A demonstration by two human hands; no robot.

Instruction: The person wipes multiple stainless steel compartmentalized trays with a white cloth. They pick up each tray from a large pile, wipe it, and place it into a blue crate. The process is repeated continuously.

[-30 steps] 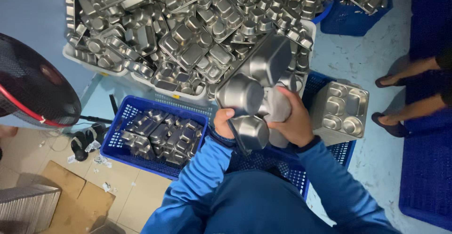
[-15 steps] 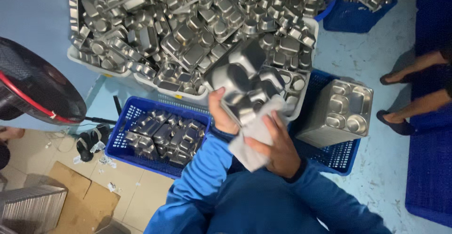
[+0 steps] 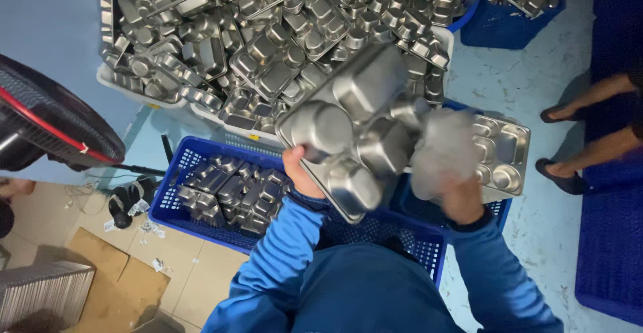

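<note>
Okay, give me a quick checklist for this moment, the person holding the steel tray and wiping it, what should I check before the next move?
1. Left hand grips the compartment tray at its edge: ok.
2. Right hand holds the cloth against the tray: ok, though the cloth is motion-blurred.
3. Tray surface clean: cannot tell.
4. Blue crate at the left has room beside its stacked trays: ok.
5. Stack of trays at the right sits steady on its crate: cannot tell.
6. Another person's feet stand apart from the working area: ok.

Both hands raised, left hand (image 3: 303, 172) gripping, right hand (image 3: 461, 197) blurred, clenched
</note>
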